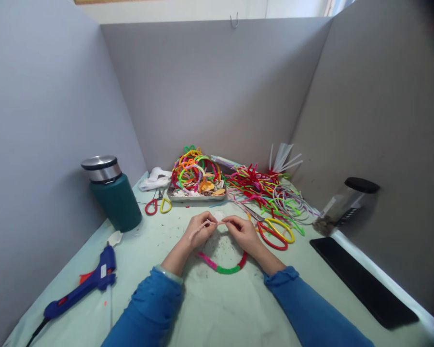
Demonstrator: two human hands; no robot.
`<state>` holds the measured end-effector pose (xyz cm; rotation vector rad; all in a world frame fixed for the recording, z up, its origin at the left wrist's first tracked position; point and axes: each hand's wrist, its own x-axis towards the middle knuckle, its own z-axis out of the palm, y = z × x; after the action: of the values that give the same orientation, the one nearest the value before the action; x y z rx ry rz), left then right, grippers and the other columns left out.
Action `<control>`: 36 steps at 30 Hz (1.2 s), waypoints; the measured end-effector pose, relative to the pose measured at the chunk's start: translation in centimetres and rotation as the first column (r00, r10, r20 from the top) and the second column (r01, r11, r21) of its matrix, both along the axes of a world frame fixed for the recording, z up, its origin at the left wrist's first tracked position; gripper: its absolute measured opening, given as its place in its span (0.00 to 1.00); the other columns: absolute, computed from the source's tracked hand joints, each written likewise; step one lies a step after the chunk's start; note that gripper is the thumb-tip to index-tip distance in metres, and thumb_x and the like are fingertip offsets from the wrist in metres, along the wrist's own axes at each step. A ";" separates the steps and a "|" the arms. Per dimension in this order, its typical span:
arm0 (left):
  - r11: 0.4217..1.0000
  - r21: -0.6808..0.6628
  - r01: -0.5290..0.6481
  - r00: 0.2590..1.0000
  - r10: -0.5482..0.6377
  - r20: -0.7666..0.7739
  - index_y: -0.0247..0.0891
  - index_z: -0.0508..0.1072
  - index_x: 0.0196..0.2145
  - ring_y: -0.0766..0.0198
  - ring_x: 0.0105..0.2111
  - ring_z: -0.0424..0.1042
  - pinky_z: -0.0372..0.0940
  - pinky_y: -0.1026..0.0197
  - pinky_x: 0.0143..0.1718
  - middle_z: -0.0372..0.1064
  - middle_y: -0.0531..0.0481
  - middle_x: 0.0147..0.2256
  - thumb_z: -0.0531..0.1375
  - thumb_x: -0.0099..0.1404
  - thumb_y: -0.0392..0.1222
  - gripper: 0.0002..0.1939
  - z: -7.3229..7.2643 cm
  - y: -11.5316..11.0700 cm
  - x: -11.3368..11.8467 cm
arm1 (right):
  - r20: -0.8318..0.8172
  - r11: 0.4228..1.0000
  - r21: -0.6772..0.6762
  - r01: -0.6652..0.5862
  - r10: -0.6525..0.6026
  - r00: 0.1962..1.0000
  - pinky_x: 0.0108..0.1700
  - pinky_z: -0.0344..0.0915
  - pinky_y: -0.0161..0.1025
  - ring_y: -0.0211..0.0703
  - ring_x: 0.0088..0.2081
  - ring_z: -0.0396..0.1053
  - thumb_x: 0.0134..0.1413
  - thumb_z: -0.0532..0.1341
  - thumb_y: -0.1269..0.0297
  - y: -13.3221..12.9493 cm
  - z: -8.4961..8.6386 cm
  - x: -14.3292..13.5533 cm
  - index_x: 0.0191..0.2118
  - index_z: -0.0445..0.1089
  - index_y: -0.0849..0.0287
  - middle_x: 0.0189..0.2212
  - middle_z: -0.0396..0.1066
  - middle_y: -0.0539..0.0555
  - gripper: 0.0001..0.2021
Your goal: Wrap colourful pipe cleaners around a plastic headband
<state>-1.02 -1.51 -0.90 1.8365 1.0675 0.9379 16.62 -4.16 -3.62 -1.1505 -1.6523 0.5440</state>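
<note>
A pale pink pipe cleaner runs across the fingers of my left hand, which is closed on it. Its other part reaches my right hand, where thumb and forefinger pinch it. The fingertips of both hands nearly meet. Below them curves a fuzzy band of pink, green and red segments; its right end passes behind my right hand, so I cannot tell whether it is held. Just right of that hand lie large scissors with red and yellow handles.
Behind the hands, a metal tray holds colourful fuzzy rings. Loose pipe cleaners pile up beside it. At left are a green bottle, a blue glue gun and small pliers. A clear jar and black slab lie right.
</note>
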 end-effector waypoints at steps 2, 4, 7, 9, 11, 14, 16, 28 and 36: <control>1.000 0.002 0.006 1.000 -0.006 0.004 0.35 0.69 0.27 0.71 0.19 0.60 0.53 0.70 0.20 0.62 0.56 0.20 0.56 0.52 0.38 0.05 -0.1 0.0 0.0 | 0.000 1.000 0.001 -0.001 0.001 1.000 0.33 0.63 0.34 0.40 0.30 0.69 0.53 0.55 0.67 0.0 0.1 0.0 0.37 0.73 0.59 0.31 0.74 0.52 0.10; 1.000 0.001 0.013 1.000 -0.013 0.006 0.34 0.69 0.27 0.72 0.19 0.60 0.53 0.70 0.20 0.62 0.56 0.20 0.55 0.51 0.37 0.05 -0.1 0.0 0.0 | 0.001 1.000 -0.003 0.003 -0.003 1.000 0.33 0.63 0.34 0.39 0.30 0.69 0.53 0.55 0.67 -0.1 0.1 0.0 0.37 0.73 0.59 0.31 0.74 0.52 0.10; 0.999 -0.029 0.017 0.999 -0.016 0.027 0.34 0.70 0.27 0.72 0.19 0.59 0.53 0.70 0.20 0.62 0.56 0.19 0.56 0.51 0.37 0.06 0.0 0.0 0.1 | -0.005 1.000 -0.005 0.002 -0.002 1.000 0.33 0.63 0.34 0.39 0.31 0.69 0.53 0.55 0.68 -0.1 0.1 0.1 0.36 0.73 0.59 0.31 0.74 0.52 0.10; 0.998 -0.069 0.015 0.998 -0.011 0.056 0.34 0.70 0.28 0.71 0.18 0.60 0.54 0.69 0.19 0.62 0.56 0.19 0.56 0.51 0.39 0.06 0.0 0.0 0.1 | -0.014 1.000 -0.003 -0.004 0.004 1.000 0.35 0.64 0.35 0.40 0.32 0.69 0.53 0.55 0.68 -0.1 0.1 0.1 0.37 0.73 0.59 0.32 0.74 0.52 0.10; 0.992 -0.121 0.015 0.996 -0.004 0.094 0.34 0.70 0.28 0.71 0.18 0.61 0.55 0.69 0.18 0.62 0.55 0.19 0.57 0.51 0.40 0.07 -0.1 0.1 0.1 | -0.019 1.000 -0.004 -0.013 0.013 1.000 0.35 0.64 0.35 0.40 0.32 0.69 0.53 0.54 0.68 0.0 0.0 0.1 0.37 0.73 0.59 0.32 0.74 0.53 0.10; 0.979 -0.203 0.002 0.989 0.028 0.147 0.35 0.69 0.27 0.70 0.17 0.62 0.56 0.68 0.18 0.62 0.55 0.18 0.60 0.50 0.44 0.09 -0.1 0.2 0.2 | -0.025 1.000 -0.004 -0.025 0.025 0.999 0.34 0.64 0.34 0.40 0.31 0.69 0.53 0.54 0.67 0.0 -0.1 0.1 0.37 0.73 0.59 0.32 0.74 0.53 0.10; 0.970 -0.244 -0.011 0.984 0.054 0.169 0.35 0.68 0.26 0.70 0.17 0.62 0.55 0.68 0.17 0.61 0.56 0.16 0.62 0.49 0.46 0.12 0.2 0.1 0.3 | -0.032 1.000 0.001 -0.026 0.026 0.999 0.34 0.64 0.34 0.40 0.31 0.69 0.53 0.54 0.67 0.1 -0.1 0.1 0.37 0.73 0.59 0.31 0.74 0.53 0.10; 0.889 -0.437 0.139 0.944 0.015 0.330 0.32 0.68 0.28 0.75 0.14 0.58 0.52 0.69 0.14 0.71 0.46 0.26 0.62 0.49 0.44 0.12 0.3 0.2 0.0 | -0.036 0.998 0.000 -0.063 0.063 0.997 0.30 0.62 0.33 0.38 0.28 0.67 0.52 0.55 0.67 -0.3 0.5 0.0 0.36 0.73 0.59 0.30 0.73 0.52 0.10; 0.919 -0.393 0.020 0.986 0.047 0.161 0.34 0.65 0.28 0.75 0.09 0.55 0.48 0.69 0.10 0.69 0.51 0.22 0.58 0.53 0.50 0.15 0.2 0.1 0.5 | -0.022 1.000 -0.006 -0.026 0.026 0.999 0.30 0.61 0.33 0.38 0.27 0.65 0.52 0.54 0.66 -0.3 0.3 0.0 0.36 0.73 0.59 0.28 0.72 0.51 0.11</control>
<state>-0.57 -1.37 -0.67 1.3956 1.0750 0.8001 16.67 -4.42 -3.28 -1.1254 -1.6498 0.5769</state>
